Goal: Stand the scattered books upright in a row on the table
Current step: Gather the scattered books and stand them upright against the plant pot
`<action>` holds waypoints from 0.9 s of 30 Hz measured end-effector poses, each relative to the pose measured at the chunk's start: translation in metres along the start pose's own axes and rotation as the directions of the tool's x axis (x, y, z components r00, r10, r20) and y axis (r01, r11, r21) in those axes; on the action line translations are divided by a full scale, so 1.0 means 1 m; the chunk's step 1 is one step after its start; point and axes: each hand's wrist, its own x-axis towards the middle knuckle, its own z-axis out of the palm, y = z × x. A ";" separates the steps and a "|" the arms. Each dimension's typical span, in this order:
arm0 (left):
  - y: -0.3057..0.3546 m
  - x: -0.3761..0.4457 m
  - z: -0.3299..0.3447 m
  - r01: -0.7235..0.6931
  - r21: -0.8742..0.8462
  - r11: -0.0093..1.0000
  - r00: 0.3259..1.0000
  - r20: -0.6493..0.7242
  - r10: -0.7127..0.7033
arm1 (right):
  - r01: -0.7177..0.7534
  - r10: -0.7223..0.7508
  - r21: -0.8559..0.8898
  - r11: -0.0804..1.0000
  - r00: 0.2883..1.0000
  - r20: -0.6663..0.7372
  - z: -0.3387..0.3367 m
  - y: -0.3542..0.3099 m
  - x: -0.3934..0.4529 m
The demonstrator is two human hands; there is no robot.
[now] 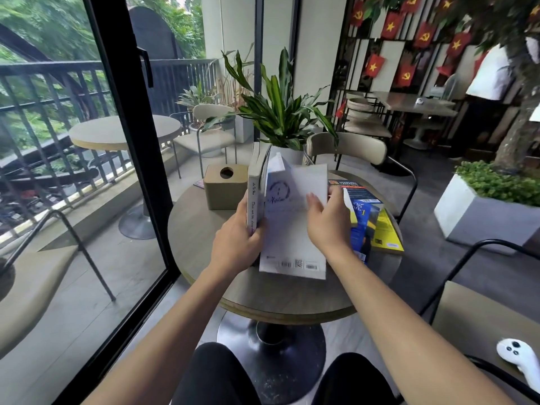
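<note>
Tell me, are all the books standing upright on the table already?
No, the blue book and yellow book lie flat at the table's right side, beyond the right hand.

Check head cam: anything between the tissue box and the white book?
Yes, in the head view: a grey-spined book stands upright between the tissue box and the white book, held by the left hand.

Window: a tall glass door (73,171) with black frame, daylight and green trees behind.
Furniture: beige chairs (347,147), a balcony table (117,131).
Wall: red flags (391,26).
Floor: grey.
</note>
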 end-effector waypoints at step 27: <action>-0.013 -0.004 0.005 -0.151 -0.089 0.984 0.981 0.106 0.160 | 0.104 -0.233 0.239 0.966 0.757 0.611 0.041 0.008 -0.029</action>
